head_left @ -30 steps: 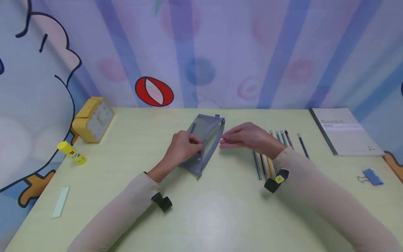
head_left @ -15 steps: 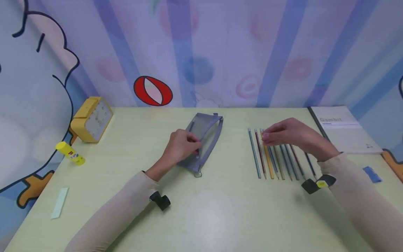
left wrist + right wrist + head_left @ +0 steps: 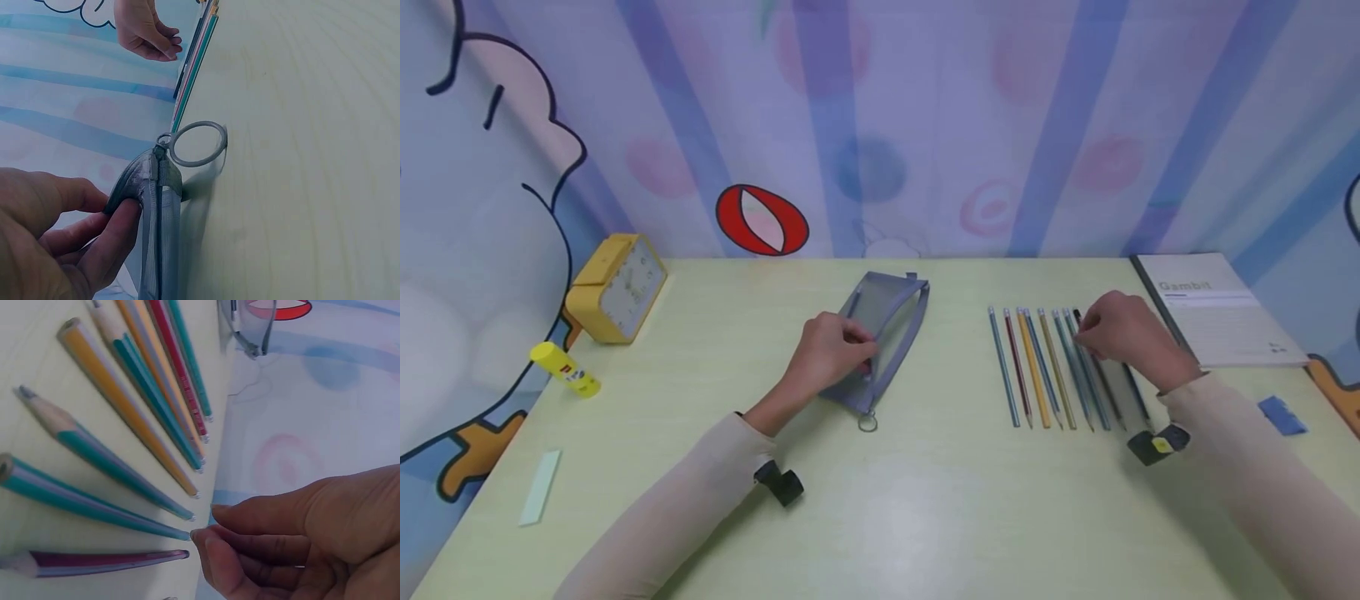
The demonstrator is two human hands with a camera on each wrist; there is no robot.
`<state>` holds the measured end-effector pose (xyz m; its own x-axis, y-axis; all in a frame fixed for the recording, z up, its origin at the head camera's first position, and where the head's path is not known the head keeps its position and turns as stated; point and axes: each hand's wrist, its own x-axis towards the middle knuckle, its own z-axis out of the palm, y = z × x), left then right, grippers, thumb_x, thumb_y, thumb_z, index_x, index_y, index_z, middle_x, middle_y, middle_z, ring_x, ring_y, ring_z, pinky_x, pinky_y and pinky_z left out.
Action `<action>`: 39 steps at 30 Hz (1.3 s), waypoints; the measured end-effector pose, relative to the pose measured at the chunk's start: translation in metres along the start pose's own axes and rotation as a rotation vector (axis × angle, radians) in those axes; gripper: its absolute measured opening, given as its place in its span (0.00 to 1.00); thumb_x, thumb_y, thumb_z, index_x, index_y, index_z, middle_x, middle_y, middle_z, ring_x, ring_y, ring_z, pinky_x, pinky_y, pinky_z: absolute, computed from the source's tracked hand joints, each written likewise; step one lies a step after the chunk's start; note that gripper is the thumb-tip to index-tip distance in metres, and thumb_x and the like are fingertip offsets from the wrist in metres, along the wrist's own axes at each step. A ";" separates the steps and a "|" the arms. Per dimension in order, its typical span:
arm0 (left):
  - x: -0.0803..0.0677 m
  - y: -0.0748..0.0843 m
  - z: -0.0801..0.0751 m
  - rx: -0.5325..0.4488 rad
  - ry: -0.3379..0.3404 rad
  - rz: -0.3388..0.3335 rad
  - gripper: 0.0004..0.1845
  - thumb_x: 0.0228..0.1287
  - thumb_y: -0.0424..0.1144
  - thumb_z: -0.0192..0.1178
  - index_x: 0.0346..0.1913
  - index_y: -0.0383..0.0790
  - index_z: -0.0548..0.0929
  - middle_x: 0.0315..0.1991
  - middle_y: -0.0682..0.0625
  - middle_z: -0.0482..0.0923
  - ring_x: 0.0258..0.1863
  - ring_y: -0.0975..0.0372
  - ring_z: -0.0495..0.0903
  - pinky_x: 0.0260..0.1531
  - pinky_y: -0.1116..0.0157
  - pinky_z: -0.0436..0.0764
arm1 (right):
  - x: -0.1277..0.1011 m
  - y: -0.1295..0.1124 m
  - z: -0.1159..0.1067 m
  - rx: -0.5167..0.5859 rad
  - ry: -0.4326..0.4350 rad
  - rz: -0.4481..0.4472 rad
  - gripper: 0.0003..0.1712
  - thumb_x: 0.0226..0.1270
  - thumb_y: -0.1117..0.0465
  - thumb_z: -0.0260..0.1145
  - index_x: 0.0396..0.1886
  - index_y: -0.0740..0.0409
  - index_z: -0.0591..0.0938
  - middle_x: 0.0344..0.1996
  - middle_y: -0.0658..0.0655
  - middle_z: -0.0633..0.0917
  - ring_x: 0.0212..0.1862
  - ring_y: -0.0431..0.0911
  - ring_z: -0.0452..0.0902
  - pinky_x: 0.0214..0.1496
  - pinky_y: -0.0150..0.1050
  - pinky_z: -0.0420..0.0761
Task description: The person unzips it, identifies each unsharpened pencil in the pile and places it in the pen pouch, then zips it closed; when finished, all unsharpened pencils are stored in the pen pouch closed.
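A grey mesh pencil pouch lies slanted at the middle of the pale green table. My left hand pinches its near edge between thumb and fingers. The zip's metal ring sticks out at the near end. To the right, several pencils lie side by side. My right hand hovers over the far ends of the rightmost ones. In the right wrist view its fingers are bent, thumb and forefinger a little apart, the fingertip at a teal pencil's end. Nothing is between them.
A yellow clock and a yellow glue stick stand at the left. A pale strip lies near the front left edge. A grey notebook and a blue binder clip are at the right. A patterned backdrop closes the far side.
My right hand has left the pouch's right side and travelled right across the pencil row to its right end. The left hand has stayed on the pouch.
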<state>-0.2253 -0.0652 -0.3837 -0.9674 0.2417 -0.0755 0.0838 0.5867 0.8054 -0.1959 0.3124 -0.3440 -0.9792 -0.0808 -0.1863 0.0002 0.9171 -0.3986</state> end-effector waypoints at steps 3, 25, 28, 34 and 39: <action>0.000 0.000 -0.001 -0.001 -0.006 -0.005 0.08 0.63 0.37 0.68 0.40 0.37 0.91 0.33 0.46 0.90 0.24 0.63 0.88 0.37 0.64 0.85 | 0.003 0.004 0.004 -0.002 0.016 0.007 0.22 0.66 0.64 0.63 0.10 0.56 0.76 0.08 0.47 0.71 0.16 0.41 0.61 0.26 0.39 0.65; -0.001 -0.001 -0.001 -0.003 -0.015 -0.019 0.08 0.63 0.37 0.68 0.41 0.38 0.91 0.34 0.46 0.90 0.25 0.64 0.88 0.40 0.63 0.86 | 0.014 0.005 0.014 -0.048 0.086 0.056 0.25 0.58 0.67 0.61 0.05 0.50 0.64 0.06 0.45 0.63 0.13 0.40 0.61 0.19 0.36 0.63; -0.002 -0.001 -0.002 -0.003 -0.014 -0.012 0.07 0.63 0.38 0.68 0.40 0.38 0.91 0.33 0.47 0.90 0.25 0.64 0.88 0.40 0.63 0.86 | 0.016 0.004 0.016 -0.065 0.093 0.066 0.22 0.56 0.68 0.59 0.07 0.51 0.63 0.07 0.45 0.61 0.13 0.40 0.59 0.18 0.35 0.62; -0.002 0.001 -0.002 -0.004 -0.017 -0.018 0.08 0.63 0.37 0.68 0.41 0.37 0.91 0.34 0.46 0.90 0.25 0.63 0.88 0.40 0.62 0.86 | 0.017 0.003 0.019 -0.092 0.080 0.095 0.17 0.54 0.68 0.57 0.11 0.53 0.63 0.09 0.47 0.62 0.15 0.42 0.61 0.19 0.36 0.64; -0.003 0.000 -0.002 -0.002 -0.015 -0.024 0.08 0.64 0.37 0.67 0.41 0.37 0.91 0.34 0.46 0.90 0.25 0.63 0.88 0.39 0.63 0.86 | 0.019 0.002 0.021 -0.118 0.083 0.098 0.16 0.53 0.68 0.56 0.12 0.53 0.61 0.11 0.47 0.59 0.16 0.43 0.58 0.19 0.37 0.62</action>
<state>-0.2229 -0.0675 -0.3827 -0.9654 0.2393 -0.1038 0.0600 0.5909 0.8045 -0.2102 0.3041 -0.3670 -0.9891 0.0398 -0.1421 0.0777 0.9589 -0.2727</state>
